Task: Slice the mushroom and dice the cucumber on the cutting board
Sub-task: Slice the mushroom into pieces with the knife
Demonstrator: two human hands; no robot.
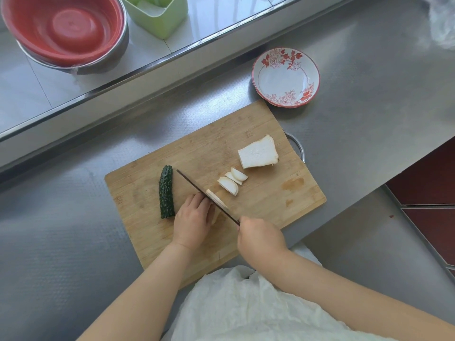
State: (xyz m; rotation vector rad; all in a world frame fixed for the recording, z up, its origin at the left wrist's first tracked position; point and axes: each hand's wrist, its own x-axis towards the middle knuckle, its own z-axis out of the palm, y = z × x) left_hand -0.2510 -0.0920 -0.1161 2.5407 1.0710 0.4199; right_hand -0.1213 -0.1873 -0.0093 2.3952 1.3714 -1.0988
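Observation:
A wooden cutting board (258, 200) lies on the steel counter. My left hand (193, 221) presses down on a white mushroom piece (216, 200), mostly hidden under my fingers. My right hand (261, 238) grips the handle of a knife (204, 193), whose blade stands edge-down against the mushroom piece's cut face. Three cut mushroom slices (232, 182) lie just right of the blade. A larger mushroom chunk (258, 155) rests near the board's far right. A dark green cucumber (166, 193) lies on the board, left of my left hand.
A white bowl with red flowers (285, 77) stands beyond the board's far right corner. On the raised ledge at the back left sit a red basin (66, 28) inside a metal bowl and a pale green container (160, 13). The counter drops off at the right.

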